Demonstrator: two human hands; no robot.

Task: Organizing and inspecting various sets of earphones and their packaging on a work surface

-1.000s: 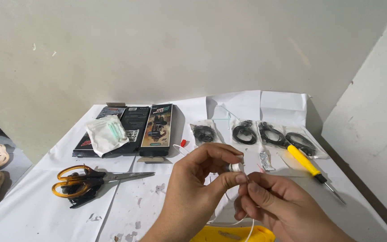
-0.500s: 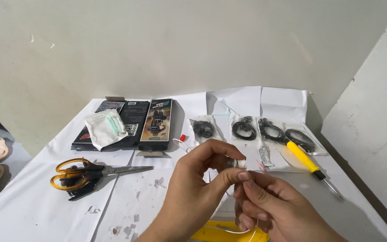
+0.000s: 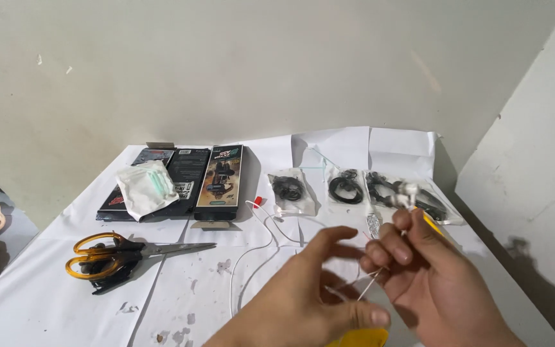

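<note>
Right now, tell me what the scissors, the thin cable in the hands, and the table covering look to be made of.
Scissors: shiny grey blades, likely steel; translucent amber handles, apparently plastic.
Thin cable: smooth, white, limp, so probably plastic- or rubber-sheathed wire, pinched by the right hand, the left hand beside it.
Table covering: matte white sheets with creases and overlapping edges, seemingly paper.

Orange-handled scissors [image 3: 120, 254], black boxes [image 3: 181, 182], a thin white cable [image 3: 252, 254] and black coiled cables [image 3: 345, 190] lie on white paper [image 3: 52, 302].

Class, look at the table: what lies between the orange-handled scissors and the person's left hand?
In the head view, between the scissors and the left hand, only stained white paper and a thin white cable looping across it.
</note>
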